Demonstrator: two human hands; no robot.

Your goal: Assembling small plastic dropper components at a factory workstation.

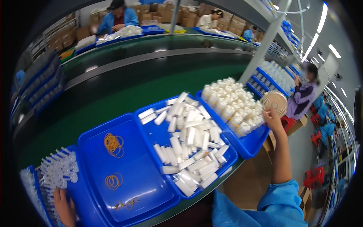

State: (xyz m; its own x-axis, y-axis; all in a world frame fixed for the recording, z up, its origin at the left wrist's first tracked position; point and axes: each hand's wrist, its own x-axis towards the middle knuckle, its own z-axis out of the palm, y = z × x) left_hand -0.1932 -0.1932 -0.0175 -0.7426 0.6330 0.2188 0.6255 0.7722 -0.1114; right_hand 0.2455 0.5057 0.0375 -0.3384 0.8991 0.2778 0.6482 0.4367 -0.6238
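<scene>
- Head view: my right hand (273,119) is stretched far out to the right, its fingers closed on the rim of a small round beige fan with a slatted grille (275,102), held just past the right-most blue plastic tray (249,145).
- That tray carries a dense pile of upright white plastic bottles (232,104); the fan sits beside their right edge, whether touching I cannot tell.
- My left hand (65,206) lies low at the left, resting on a bundle of clear plastic tubes with white caps (58,170); I cannot tell whether its fingers are spread or gripping.
- Between the two hands, a middle blue tray (151,130) holds loose white rectangular sachets (191,145) scattered in a heap.
- The large flat blue tray (90,151) next to it bears a few loops of orange rubber bands (113,145).
- Beyond the trays runs a dark green conveyor belt (124,94); a person in purple (302,99) sits at the right.
</scene>
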